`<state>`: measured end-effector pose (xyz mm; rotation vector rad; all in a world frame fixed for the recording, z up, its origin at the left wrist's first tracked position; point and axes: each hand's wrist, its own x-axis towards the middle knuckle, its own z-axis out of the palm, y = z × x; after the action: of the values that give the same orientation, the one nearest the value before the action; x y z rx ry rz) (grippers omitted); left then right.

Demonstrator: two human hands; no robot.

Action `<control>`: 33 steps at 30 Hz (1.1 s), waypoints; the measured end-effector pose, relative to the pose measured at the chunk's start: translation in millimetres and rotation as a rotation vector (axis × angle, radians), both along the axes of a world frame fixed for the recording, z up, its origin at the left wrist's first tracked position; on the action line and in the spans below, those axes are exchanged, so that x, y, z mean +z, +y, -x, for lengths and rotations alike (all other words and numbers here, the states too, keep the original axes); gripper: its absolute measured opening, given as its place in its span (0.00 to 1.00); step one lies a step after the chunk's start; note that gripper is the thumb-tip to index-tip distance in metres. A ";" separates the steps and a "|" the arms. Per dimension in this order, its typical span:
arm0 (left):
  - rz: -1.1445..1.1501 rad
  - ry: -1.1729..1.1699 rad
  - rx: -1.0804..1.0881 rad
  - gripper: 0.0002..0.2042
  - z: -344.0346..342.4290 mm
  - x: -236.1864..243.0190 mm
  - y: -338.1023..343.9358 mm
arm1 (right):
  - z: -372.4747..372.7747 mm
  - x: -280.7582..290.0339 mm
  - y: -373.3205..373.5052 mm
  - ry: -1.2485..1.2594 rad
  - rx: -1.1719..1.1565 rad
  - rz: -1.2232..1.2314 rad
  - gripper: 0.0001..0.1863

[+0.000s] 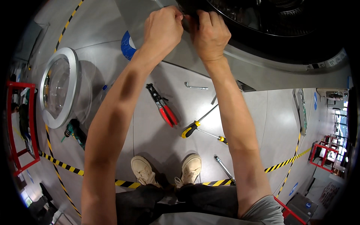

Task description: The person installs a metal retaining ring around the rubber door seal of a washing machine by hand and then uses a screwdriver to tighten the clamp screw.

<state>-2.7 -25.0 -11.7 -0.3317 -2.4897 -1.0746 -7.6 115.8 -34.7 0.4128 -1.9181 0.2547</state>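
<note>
At the top of the head view, my left hand [162, 26] and my right hand [211, 35] meet at the rim of the round black opening [267, 30] in a grey appliance panel [252, 67]. Both have curled, closed fingers. A thin dark piece seems to run between their fingertips, too small to name; much of their grip is hidden. A blue curved piece [126, 47] lies left of my left wrist.
On the floor [247, 105] lie red-handled pliers [165, 110], a wrench [195, 86], screwdrivers [190, 130], a long tool [225, 167] and a drill [73, 133]. A round door [48, 116] lies left. Red frames [35, 142] stand at both sides. My shoes [189, 168] are below.
</note>
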 end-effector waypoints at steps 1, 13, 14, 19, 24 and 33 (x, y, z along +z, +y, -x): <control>0.004 0.002 0.012 0.08 -1.2 0.7 0.8 | 0.5 -1.1 -0.2 0.005 0.006 0.004 0.13; -0.077 -0.005 0.054 0.08 -5.3 -3.1 7.7 | 3.9 -8.4 -2.1 -0.014 -0.005 0.010 0.12; -0.115 -0.037 0.037 0.08 -5.0 -2.1 6.4 | 4.3 -7.2 -2.2 -0.013 -0.001 0.012 0.12; -0.326 -0.109 -0.060 0.08 -5.2 -3.7 -2.2 | 0.8 -3.7 -3.9 -0.037 0.011 0.046 0.13; -0.280 -0.112 -0.022 0.08 -7.8 -1.5 -2.2 | -1.0 -3.8 -5.5 -0.042 0.012 0.068 0.14; -0.535 -0.202 0.016 0.09 -10.4 -12.2 13.6 | -4.1 -4.6 -5.9 -0.033 0.019 0.089 0.13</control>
<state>7.7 -11.4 -24.0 -0.0432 -2.2399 -1.7762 -3.5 109.9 -39.3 0.3694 -1.9278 0.3597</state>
